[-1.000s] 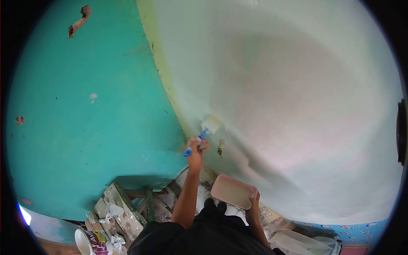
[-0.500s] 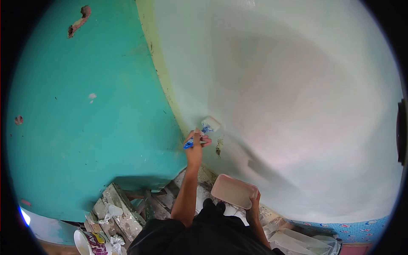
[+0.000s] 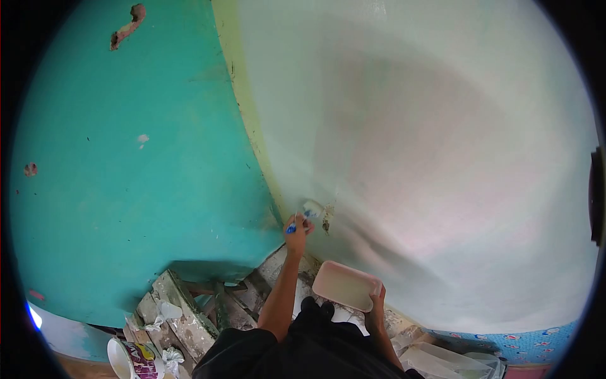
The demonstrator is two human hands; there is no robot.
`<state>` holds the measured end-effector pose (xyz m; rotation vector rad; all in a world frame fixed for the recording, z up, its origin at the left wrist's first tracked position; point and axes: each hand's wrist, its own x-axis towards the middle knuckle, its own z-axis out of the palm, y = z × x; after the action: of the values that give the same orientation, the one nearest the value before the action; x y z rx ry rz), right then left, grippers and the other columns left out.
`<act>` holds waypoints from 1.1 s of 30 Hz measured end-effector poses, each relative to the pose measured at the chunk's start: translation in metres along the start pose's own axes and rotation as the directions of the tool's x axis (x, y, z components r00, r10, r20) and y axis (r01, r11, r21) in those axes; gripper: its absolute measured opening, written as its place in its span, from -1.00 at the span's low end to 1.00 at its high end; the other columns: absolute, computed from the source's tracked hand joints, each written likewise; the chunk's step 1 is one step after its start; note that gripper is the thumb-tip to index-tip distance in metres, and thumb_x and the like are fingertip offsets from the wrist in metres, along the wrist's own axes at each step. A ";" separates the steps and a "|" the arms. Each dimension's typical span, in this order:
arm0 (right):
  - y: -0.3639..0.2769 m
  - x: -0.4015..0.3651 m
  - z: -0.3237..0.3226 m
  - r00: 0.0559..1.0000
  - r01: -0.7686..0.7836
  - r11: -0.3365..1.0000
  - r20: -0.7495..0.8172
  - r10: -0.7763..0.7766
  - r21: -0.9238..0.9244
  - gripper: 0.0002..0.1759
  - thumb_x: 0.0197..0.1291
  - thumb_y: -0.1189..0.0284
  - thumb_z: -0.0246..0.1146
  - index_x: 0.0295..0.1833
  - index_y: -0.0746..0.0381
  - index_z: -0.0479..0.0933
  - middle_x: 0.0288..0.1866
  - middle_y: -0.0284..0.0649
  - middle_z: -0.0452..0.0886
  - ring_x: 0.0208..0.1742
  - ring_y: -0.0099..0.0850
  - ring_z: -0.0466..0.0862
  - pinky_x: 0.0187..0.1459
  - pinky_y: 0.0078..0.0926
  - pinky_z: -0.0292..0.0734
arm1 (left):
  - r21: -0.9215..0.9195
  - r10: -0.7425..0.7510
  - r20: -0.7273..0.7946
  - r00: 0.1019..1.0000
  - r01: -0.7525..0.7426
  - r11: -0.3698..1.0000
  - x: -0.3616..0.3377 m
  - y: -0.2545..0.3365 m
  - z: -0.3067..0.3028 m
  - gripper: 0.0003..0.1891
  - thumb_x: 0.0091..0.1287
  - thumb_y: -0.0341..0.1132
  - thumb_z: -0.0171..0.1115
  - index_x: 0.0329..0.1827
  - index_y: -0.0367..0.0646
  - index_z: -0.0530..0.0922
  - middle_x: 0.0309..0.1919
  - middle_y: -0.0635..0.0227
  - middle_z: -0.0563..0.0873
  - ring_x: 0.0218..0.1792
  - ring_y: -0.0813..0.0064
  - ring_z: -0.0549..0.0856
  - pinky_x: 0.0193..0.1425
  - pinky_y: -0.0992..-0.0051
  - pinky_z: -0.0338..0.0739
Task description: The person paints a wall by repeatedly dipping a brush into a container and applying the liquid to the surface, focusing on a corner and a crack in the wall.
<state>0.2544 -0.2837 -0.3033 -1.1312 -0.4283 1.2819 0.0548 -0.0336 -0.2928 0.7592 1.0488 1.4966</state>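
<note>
My left hand is closed round the blue handle of a paint brush. Its pale, paint-covered head lies against the whitish wall, just left of a chipped patch. Lower down, my right hand grips the right edge of a pink rectangular tray with pale liquid in it.
A teal wall meets the whitish one at a yellow-green corner strip. At lower left are a rough wooden bench and a paint bucket. Clear plastic containers lie at lower right.
My left hand and the brush have moved down the wall, closer to the chipped patch. The tray in my right hand has hardly moved. The view has shifted slightly.
</note>
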 end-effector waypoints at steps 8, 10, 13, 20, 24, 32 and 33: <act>0.000 -0.005 0.008 0.998 0.036 0.999 0.042 -0.036 0.006 -0.27 0.27 0.23 0.07 0.52 0.17 0.08 0.42 -0.11 0.30 0.45 -0.23 0.31 0.44 -0.22 0.21 | -0.025 0.417 0.150 0.897 -0.418 0.908 -0.051 0.269 0.139 -0.62 0.56 -0.11 0.05 -0.35 -0.22 0.49 -0.43 0.28 0.65 -0.38 0.42 0.73 -0.26 0.44 0.69; 0.001 -0.005 0.009 0.998 0.030 1.000 0.061 -0.030 -0.004 -0.27 0.28 0.22 0.07 0.52 0.17 0.08 0.42 -0.11 0.30 0.46 -0.24 0.31 0.44 -0.23 0.22 | -0.112 0.502 0.161 0.850 -0.490 0.865 -0.053 0.297 0.152 -0.63 0.55 -0.06 0.05 -0.27 -0.20 0.51 -0.35 0.25 0.70 -0.30 0.34 0.77 -0.21 0.40 0.71; 0.000 -0.006 0.012 0.997 0.021 1.000 0.073 -0.020 -0.020 -0.27 0.30 0.20 0.06 0.53 0.17 0.08 0.42 -0.11 0.29 0.45 -0.24 0.31 0.42 -0.22 0.26 | -0.241 0.491 0.153 0.858 -0.449 0.860 -0.036 0.283 0.150 -0.65 0.55 -0.02 0.05 -0.11 -0.16 0.53 -0.26 0.24 0.71 -0.19 0.35 0.76 -0.18 0.35 0.70; 0.011 0.002 -0.002 1.000 0.001 1.000 -0.013 -0.001 0.004 -0.20 0.26 0.16 0.14 0.54 0.18 0.05 0.42 -0.10 0.28 0.46 -0.20 0.31 0.40 -0.20 0.29 | -0.171 0.211 -0.007 0.977 -0.209 0.963 -0.036 0.064 0.062 -0.66 0.56 -0.09 0.05 -0.17 -0.23 0.52 -0.32 0.22 0.67 -0.30 0.39 0.73 -0.36 0.39 0.70; 0.020 0.010 -0.020 0.999 0.029 0.999 -0.017 -0.029 -0.017 -0.19 0.25 0.16 0.16 0.54 0.18 0.05 0.42 -0.10 0.28 0.46 -0.20 0.30 0.42 -0.19 0.26 | 0.041 0.039 -0.091 0.995 -0.035 0.999 -0.043 0.049 0.039 -0.68 0.57 -0.17 0.02 -0.27 -0.24 0.52 -0.41 0.28 0.63 -0.39 0.47 0.69 -0.36 0.46 0.67; -0.005 0.006 -0.005 0.998 0.046 0.998 -0.036 -0.047 -0.031 -0.18 0.23 0.13 0.16 0.53 0.18 0.07 0.42 -0.10 0.28 0.47 -0.20 0.29 0.43 -0.19 0.22 | -0.060 0.389 0.185 0.902 -0.385 0.921 -0.075 0.220 0.148 -0.67 0.57 -0.14 0.04 -0.26 -0.24 0.51 -0.37 0.26 0.65 -0.38 0.43 0.71 -0.25 0.44 0.70; -0.010 0.005 -0.001 0.998 0.057 0.998 -0.016 -0.058 -0.019 -0.18 0.23 0.13 0.16 0.53 0.18 0.07 0.42 -0.10 0.28 0.47 -0.20 0.29 0.44 -0.19 0.21 | -0.091 0.392 0.194 0.899 -0.382 0.920 -0.076 0.239 0.154 -0.65 0.57 -0.10 0.03 -0.23 -0.23 0.52 -0.35 0.24 0.66 -0.36 0.42 0.72 -0.24 0.41 0.71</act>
<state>0.2619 -0.2787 -0.2974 -1.1365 -0.4580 1.2198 0.1082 -0.0774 -0.0067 1.1119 0.7231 1.7263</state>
